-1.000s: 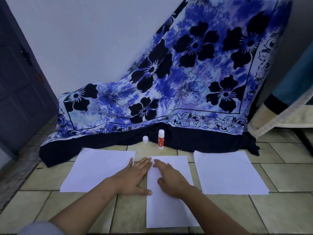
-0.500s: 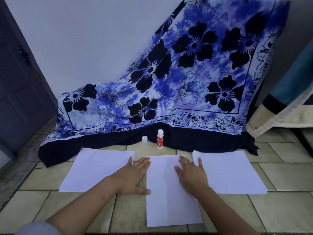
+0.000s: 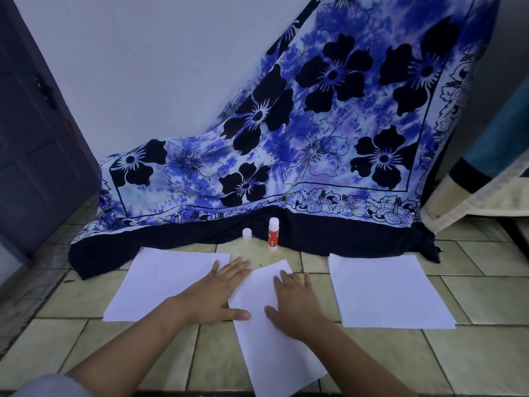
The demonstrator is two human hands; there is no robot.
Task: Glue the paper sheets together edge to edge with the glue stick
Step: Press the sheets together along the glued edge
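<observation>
Three white paper sheets lie on the tiled floor. The left sheet (image 3: 160, 285) and the right sheet (image 3: 389, 293) lie flat and apart. The middle sheet (image 3: 274, 348) is skewed, its far end tilted to the right. My left hand (image 3: 217, 293) rests flat, fingers spread, across the left sheet's right edge and the middle sheet's left edge. My right hand (image 3: 294, 302) presses flat on the middle sheet. A red and white glue stick (image 3: 273, 234) stands upright, uncapped, beyond the sheets. Its white cap (image 3: 247, 234) stands just to its left.
A blue floral cloth (image 3: 286, 138) drapes from the wall down to the floor right behind the glue stick. A dark door (image 3: 34, 133) is at the left. A striped fabric edge (image 3: 486, 190) hangs at the right. Tiled floor (image 3: 429, 368) surrounds the sheets.
The middle sheet has turned from straight to skewed under my hands. My right hand went out toward the right sheet, then came back onto the middle sheet. My left hand stayed put.
</observation>
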